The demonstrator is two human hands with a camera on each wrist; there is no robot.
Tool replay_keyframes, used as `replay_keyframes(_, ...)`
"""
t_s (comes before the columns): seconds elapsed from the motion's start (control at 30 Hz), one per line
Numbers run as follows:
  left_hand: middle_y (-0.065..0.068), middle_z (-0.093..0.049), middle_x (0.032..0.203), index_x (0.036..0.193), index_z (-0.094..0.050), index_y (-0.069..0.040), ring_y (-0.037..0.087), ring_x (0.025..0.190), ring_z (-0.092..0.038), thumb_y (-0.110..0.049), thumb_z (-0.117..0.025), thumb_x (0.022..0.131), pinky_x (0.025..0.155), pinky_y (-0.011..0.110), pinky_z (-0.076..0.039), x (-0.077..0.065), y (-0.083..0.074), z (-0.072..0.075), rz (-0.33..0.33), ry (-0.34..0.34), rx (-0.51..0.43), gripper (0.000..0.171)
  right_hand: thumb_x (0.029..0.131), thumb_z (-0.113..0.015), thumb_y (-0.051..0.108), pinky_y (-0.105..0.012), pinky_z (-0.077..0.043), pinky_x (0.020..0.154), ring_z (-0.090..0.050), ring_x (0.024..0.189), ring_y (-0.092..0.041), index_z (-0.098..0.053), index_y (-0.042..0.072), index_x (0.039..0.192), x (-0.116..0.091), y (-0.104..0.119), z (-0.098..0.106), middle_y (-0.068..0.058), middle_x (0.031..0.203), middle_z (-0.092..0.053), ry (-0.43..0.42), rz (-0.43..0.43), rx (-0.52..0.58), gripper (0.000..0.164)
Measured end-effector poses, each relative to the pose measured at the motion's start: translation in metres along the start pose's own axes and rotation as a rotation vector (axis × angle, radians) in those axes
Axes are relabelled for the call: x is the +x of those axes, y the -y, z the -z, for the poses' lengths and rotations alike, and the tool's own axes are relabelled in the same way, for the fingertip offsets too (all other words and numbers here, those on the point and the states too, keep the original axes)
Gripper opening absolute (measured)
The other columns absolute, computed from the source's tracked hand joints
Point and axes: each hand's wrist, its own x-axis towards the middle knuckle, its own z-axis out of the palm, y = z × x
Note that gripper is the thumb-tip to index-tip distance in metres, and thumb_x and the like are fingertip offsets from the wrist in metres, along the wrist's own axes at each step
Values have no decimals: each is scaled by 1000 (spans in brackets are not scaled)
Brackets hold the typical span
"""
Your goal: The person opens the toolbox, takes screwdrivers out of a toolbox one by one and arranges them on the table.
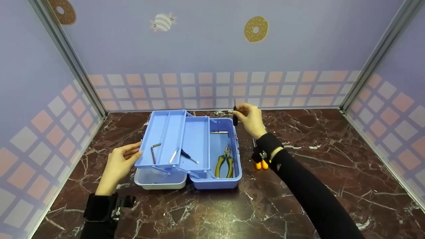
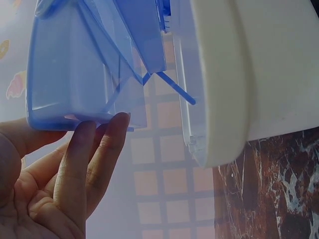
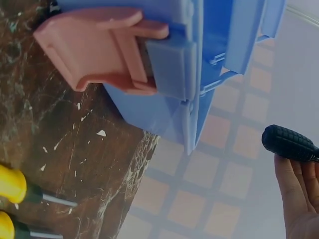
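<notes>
And the right hand [image 1: 250, 120] is up beside the box's [image 1: 215, 184] far right corner, thumb and fingers clamped on a black screwdriver [image 1: 235, 119], shank pointing up! Over on the left, the left hand [image 1: 124, 161] grips the left tray's [image 1: 161, 127] edge between thumb and fingers. A hex key [image 1: 153, 154] lies in that tray, pliers [image 1: 227, 154] in the box, and two orange-handled screwdrivers [image 1: 264, 164] on the table [image 1: 215, 212] just beside it, under the right forearm.
</notes>
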Motion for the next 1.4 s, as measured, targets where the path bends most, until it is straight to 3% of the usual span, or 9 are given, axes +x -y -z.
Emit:
replay_keyframes(0.13,29,-65,121,131,-60,6,39,112,-66,-10,-63,96,82,3,-49,0,0,-1,-1,0,-2,38,90,-71,7,-18,-59,68,-70,78,-15,-70,-6,100,-5,-3,9,-22,97,-74,-15,-29,8,16)
replay_keyframes(0.27,29,-65,121,131,-60,6,39,112,-66,-8,-63,96,82,1,-47,0,-2,-1,-2,-6,-8,37,91,-70,8,-24,-62,69,-69,76,-12,-69,-7,103,-11,-8,20,-23,98,-73,0,-54,24,18)
replay_keyframes(0.43,29,-65,122,131,-59,7,40,112,-66,-6,-62,96,86,7,-51,0,-1,0,-3,-8,-11,37,92,-69,7,-27,-62,73,-65,75,-2,-68,-9,106,-20,-16,36,-24,99,-72,16,-75,41,21)
replay_keyframes(0.63,29,-65,122,131,-59,6,39,113,-66,-11,-63,97,86,12,-54,-1,0,1,0,5,21,38,93,-68,7,-20,-61,66,-65,69,1,-66,-11,105,-28,-28,57,-17,91,-72,18,-112,85,21)
replay_keyframes(0.8,29,-64,123,132,-59,6,39,114,-65,-11,-63,97,81,2,-48,-1,-1,1,5,8,3,39,93,-69,11,-14,-57,62,-62,67,2,-67,-10,103,-34,-42,74,-17,90,-72,-1,-103,4,23)
replay_keyframes(1.07,29,-65,121,131,-59,6,39,113,-65,-9,-62,97,81,1,-47,-1,-2,0,7,-4,-7,37,93,-69,13,-20,-57,54,-61,56,-1,-68,-10,100,-48,-64,98,-14,82,-73,18,-145,-102,24)
replay_keyframes(1.17,29,-66,121,131,-60,6,39,113,-65,-7,-62,97,80,-1,-45,-1,-3,0,10,-9,-11,37,93,-69,13,-18,-57,54,-62,55,-1,-69,-10,99,-52,-73,107,-12,79,-73,50,-183,-151,23)
replay_keyframes(1.4,29,-66,120,130,-60,6,39,112,-66,-7,-63,96,82,4,-49,0,-3,0,2,-13,-6,36,92,-68,13,-28,-61,58,-64,57,-6,-69,-11,99,-63,-91,127,-6,74,-69,174,-283,-263,25)
